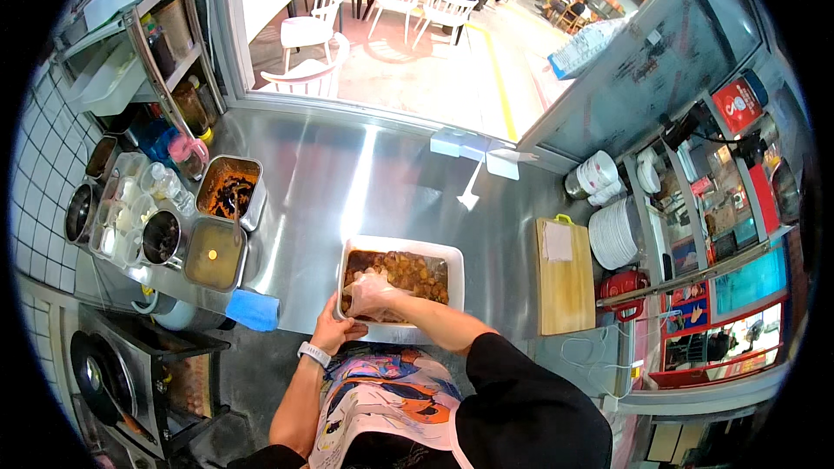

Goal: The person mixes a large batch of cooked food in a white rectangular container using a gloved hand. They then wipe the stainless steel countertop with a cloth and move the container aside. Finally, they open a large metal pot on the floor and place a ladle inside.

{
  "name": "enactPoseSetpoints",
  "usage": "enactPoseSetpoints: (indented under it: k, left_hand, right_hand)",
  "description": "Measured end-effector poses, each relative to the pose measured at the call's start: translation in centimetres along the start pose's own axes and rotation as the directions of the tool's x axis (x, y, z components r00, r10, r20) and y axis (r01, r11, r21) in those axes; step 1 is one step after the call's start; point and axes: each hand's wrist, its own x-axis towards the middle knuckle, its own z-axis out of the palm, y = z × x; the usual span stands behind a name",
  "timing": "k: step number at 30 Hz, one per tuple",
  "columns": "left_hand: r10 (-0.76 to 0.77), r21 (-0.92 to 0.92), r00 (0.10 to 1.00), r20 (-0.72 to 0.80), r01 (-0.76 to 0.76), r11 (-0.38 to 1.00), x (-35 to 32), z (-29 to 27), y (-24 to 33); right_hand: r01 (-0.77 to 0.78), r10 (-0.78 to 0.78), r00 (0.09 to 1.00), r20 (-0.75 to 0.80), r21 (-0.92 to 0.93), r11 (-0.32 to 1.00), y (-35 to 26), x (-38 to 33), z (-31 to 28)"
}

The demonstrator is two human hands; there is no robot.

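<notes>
A white rectangular tub (459, 282) stands at the near edge of the steel counter, holding brown diced food (417, 274) in dark sauce. My left hand (334, 328) grips the tub's near-left corner, fingers wrapped at its side and wall. Inside the tub's left part, my right hand (372, 292) wears a clear plastic glove. Its fingers are bent down into the brown diced food, and their tips are hidden; it seems closed around some of it.
Left on the counter (304, 178) are a metal pan of red-brown sauce (230, 191), a pan of cloudy liquid (215, 254) and a blue cloth (253, 310). On the right lie a wooden board (566, 287) and stacked white plates (613, 234). A white stand (469, 195) sits near the window.
</notes>
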Motion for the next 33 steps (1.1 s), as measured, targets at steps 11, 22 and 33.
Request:
enactPoseSetpoints:
  k: [11, 22, 33]
  left_hand:
    - [-0.033, 0.017, 0.996, -0.081, 0.035, 0.999, 0.5, 0.2, -0.3]
    - [-0.019, 0.018, 0.997, -0.081, 0.020, 1.000, -0.4, 0.2, 0.1]
    - [-0.035, 0.028, 0.998, -0.050, 0.036, 0.999, -0.1, 0.5, 0.5]
  right_hand:
    - [0.243, -0.282, 0.960, 0.000, -0.505, 0.828, 4.0, -1.2, 2.7]
    - [0.237, -0.270, 0.960, -0.078, -0.292, 0.927, 9.5, -7.9, 3.3]
    - [0.188, -0.167, 0.982, 0.089, -0.360, 0.914, 9.4, -2.1, 7.1]
